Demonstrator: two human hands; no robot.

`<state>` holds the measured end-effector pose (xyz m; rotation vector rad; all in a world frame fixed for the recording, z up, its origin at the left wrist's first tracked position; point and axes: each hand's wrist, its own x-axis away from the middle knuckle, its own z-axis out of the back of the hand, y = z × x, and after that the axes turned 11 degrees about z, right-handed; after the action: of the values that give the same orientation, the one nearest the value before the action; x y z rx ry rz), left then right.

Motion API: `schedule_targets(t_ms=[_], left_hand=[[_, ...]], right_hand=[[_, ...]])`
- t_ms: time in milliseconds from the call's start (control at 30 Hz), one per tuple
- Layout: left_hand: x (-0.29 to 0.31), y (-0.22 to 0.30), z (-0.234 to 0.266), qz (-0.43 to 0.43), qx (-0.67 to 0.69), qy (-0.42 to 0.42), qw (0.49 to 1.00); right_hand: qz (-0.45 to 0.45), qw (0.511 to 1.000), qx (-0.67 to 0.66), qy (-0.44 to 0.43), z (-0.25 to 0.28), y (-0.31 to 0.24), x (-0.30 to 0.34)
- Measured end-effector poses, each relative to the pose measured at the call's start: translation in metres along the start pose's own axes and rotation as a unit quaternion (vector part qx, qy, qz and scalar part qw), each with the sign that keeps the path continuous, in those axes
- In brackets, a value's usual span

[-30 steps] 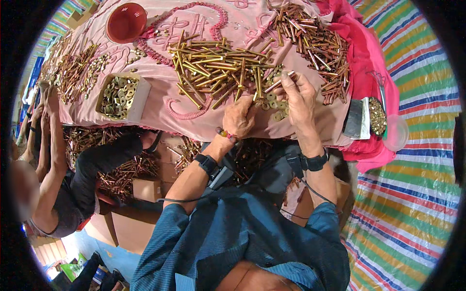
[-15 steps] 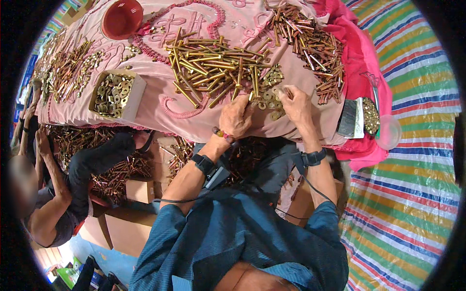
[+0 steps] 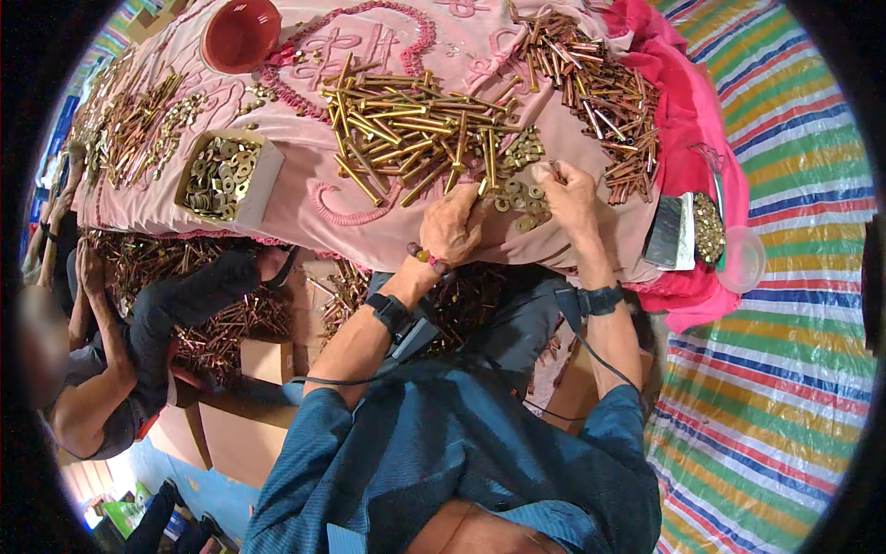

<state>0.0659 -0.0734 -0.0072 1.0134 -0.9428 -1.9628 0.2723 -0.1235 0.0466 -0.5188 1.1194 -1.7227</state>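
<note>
My left hand [image 3: 451,227] is closed, its fingers curled round a brass-coloured bolt [image 3: 482,187], of which only the bright end shows past the thumb. To its right, my right hand [image 3: 570,201] is pinched at the fingertips; what it holds is too small to make out. Flat washers [image 3: 517,196] lie loose on the pink cloth between both hands. Just beyond them sit small nuts [image 3: 523,146]. A big heap of long brass-coloured bolts [image 3: 406,125] spreads ahead of my left hand.
Copper-coloured metal sleeves [image 3: 591,83] are heaped at far right. A washer box [image 3: 259,185] and red bowl [image 3: 242,37] stand left. A dark flat object [image 3: 666,231] and bag of small parts [image 3: 708,226] lie right. Another person [image 3: 101,397] sits at left, near cartons [image 3: 242,439].
The whole view has shifted slightly. My right hand stays pinched just past the washers, and my left hand keeps its closed grip in nearly the same place.
</note>
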Motion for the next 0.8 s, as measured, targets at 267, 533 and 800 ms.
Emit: schedule_targets(t_ms=[267,533,800], left_hand=[[0.001,-0.002,-0.002,-0.008,0.016,0.003,1.000],[-0.002,0.006,0.001,-0.019,0.039,0.008,0.999],[-0.001,0.007,0.005,0.000,0.030,-0.013,0.999]], right_hand=[[-0.108,0.924,-0.355,-0.092,-0.018,-0.045,0.016],[-0.120,0.900,-0.410,-0.084,-0.019,-0.052,0.019],[0.050,0.989,-0.120,-0.076,-0.029,-0.065,0.022]])
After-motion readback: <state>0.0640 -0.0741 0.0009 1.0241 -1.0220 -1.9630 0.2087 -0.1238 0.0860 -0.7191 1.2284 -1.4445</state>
